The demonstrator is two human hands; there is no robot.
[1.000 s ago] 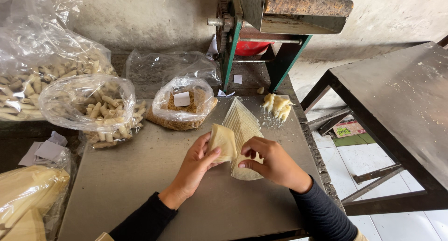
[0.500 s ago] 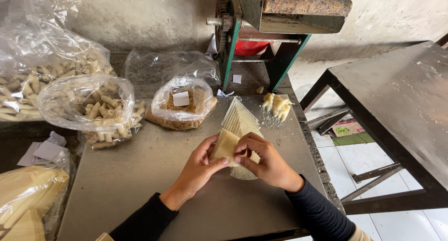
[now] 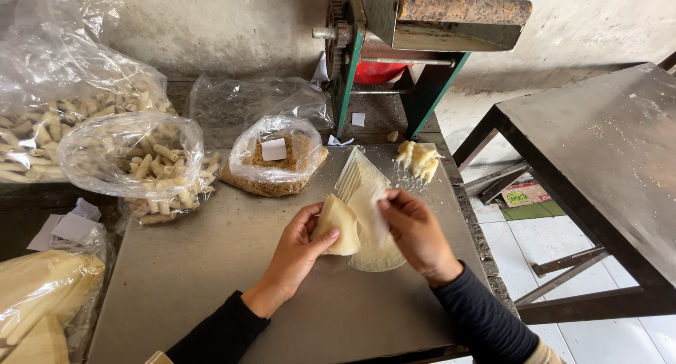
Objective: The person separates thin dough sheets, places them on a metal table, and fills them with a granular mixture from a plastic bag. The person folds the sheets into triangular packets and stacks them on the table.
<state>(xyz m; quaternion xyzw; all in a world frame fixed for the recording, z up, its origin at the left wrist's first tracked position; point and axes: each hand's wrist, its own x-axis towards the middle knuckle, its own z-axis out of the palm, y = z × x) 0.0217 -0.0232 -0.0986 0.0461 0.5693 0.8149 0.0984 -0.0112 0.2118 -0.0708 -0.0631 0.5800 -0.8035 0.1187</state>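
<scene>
Hands peel a dough sheet near the table's right edge.

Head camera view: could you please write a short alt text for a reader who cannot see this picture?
Two bare hands work pale dough sheets over a grey metal table: the left hand holds a folded sheet, the right hand lifts a thin sheet off a fanned stack. Clear bags of rolled pieces lie left; a green-framed roller machine stands behind.
</scene>
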